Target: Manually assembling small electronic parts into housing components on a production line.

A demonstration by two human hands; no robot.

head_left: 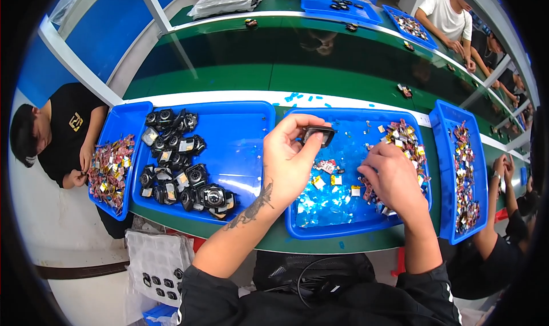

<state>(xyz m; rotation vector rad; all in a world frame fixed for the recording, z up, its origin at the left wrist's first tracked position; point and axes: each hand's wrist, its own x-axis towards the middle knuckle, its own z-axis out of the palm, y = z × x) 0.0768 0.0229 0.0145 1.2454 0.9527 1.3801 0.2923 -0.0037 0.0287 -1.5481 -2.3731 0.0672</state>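
Note:
My left hand grips a small black plastic casing between thumb and fingers, above a blue tray. In that tray lie blue film scraps and small circuit boards with silver-and-yellow battery cells. Over the tray's right half, my right hand is closed, its fingertips pressed together; whatever is in them is too small or hidden to name. A loose circuit board lies between my hands. To the left, another blue tray carries several black casings with round lens-like fronts.
Narrow blue trays of circuit boards flank these, at left and right. Beyond a white rail, a green conveyor belt carries scattered parts. A person works at left; another at far right. Bubble-wrap sheeting hangs low at left.

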